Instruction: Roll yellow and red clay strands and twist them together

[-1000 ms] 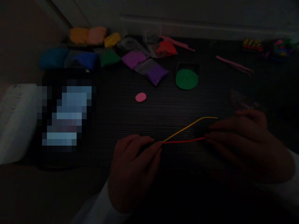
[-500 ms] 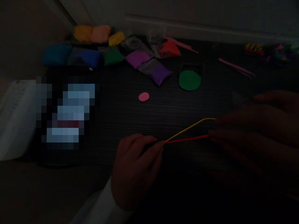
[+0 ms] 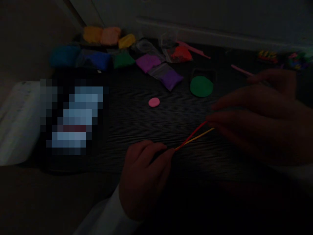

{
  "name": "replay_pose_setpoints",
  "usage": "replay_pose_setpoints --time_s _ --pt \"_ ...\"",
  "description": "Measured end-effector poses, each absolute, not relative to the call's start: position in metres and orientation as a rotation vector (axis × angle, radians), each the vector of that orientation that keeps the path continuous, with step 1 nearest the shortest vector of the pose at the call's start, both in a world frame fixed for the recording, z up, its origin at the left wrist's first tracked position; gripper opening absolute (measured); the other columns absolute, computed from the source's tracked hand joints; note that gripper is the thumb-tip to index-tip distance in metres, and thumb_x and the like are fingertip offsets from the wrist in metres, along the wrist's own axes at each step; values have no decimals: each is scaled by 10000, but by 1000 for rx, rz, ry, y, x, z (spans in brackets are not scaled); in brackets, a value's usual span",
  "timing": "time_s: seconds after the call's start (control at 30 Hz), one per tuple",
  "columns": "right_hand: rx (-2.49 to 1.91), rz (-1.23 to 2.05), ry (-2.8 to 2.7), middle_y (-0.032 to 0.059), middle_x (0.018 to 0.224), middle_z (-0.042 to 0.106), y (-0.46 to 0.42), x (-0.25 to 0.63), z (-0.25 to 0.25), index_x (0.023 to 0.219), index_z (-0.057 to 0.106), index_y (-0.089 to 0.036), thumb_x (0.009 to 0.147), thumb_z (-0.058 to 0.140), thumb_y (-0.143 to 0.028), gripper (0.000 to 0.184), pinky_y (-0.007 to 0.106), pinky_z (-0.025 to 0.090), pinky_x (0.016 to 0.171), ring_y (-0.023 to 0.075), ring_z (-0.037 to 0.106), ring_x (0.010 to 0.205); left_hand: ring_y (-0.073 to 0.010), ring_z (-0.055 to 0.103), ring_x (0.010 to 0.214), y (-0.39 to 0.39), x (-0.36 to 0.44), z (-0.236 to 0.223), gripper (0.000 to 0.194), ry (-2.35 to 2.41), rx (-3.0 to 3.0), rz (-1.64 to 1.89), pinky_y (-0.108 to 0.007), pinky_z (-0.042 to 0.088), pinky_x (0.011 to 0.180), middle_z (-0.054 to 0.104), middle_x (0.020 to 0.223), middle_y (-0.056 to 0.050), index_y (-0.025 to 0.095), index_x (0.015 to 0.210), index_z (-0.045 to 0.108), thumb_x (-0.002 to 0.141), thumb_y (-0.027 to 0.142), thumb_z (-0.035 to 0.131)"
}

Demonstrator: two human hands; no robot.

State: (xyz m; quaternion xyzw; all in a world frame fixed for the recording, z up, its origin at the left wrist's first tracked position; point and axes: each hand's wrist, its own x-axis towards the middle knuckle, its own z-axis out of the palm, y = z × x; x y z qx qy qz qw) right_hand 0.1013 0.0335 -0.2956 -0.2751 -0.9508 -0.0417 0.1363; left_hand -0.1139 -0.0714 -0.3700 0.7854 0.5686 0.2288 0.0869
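Note:
My left hand (image 3: 148, 178) is closed, pinching the joined near ends of a thin red clay strand (image 3: 194, 133) and a thin yellow clay strand (image 3: 201, 134). Between thumb and finger, my right hand (image 3: 256, 120) grips the red strand's far end and holds it up over the yellow one. The red strand crosses the yellow close to my left fingertips. The yellow strand's far end disappears beneath my right hand. Beyond the strands, a flat pink clay disc (image 3: 154, 102) and a green clay disc (image 3: 201, 86) lie on the dark table.
Several bags of coloured clay, among them purple (image 3: 171, 79), red (image 3: 181, 54) and blue (image 3: 99, 60), line the back. Pink tools (image 3: 193, 49) lie beyond the green disc. A lit, blurred-out screen (image 3: 78, 116) and a white packet (image 3: 18, 122) are at left. Small colourful figures (image 3: 267, 56) stand back right.
My right hand has lifted the red strand's end and carried it away from me, across the yellow strand. My left hand keeps its pinch. The whole view has shifted slightly.

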Motion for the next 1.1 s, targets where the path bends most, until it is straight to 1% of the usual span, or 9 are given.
replay_pose_setpoints --time_s 0.13,0.27,0.43,0.67,0.8,0.97,1.1 --pt "-747 -119 -2764 -17 927 590 48 100 -308 884 582 -233 783 469 -278 158 435 253 856 135 527 820 -184 481 881 -71 -114 -371 262 1693 2351 680 -374 423 762 578 910 -21 261 949 581 712 178 507" --pt "-731 -125 -2799 2 928 592 59 99 -322 880 574 -218 785 468 -284 157 439 255 839 149 532 818 -182 472 881 -71 -113 -370 268 1699 2337 674 -369 416 766 578 908 -13 264 952 579 711 171 507" --pt "-782 -40 -2810 -14 917 597 65 97 -338 870 570 -248 793 443 -302 158 435 233 844 161 529 818 -180 474 875 -71 -113 -369 262 1702 2330 665 -368 411 767 578 904 -11 264 946 581 713 171 505" --pt "-821 24 -2825 3 924 595 66 93 -353 881 578 -229 796 424 -291 186 438 221 837 163 522 836 -176 474 865 -71 -113 -369 250 1707 2327 675 -357 410 763 580 897 -9 259 931 587 708 171 517" --pt "-820 -8 -2834 9 931 594 67 96 -351 895 575 -221 798 422 -288 193 440 232 830 167 528 829 -175 476 866 -71 -113 -369 263 1700 2329 663 -359 408 768 581 904 -8 259 943 584 704 167 523" --pt "-947 -68 -2793 21 935 595 67 120 -331 899 575 -250 768 469 -308 179 439 269 803 203 528 832 -180 482 863 -71 -114 -371 258 1698 2341 675 -366 415 756 587 894 -11 258 939 587 703 172 525" --pt "-998 -42 -2829 18 893 606 58 149 -325 896 572 -257 743 507 -307 173 410 305 773 190 544 785 -179 486 864 -71 -114 -372 257 1699 2349 695 -365 418 755 588 898 -10 259 935 588 697 177 534"
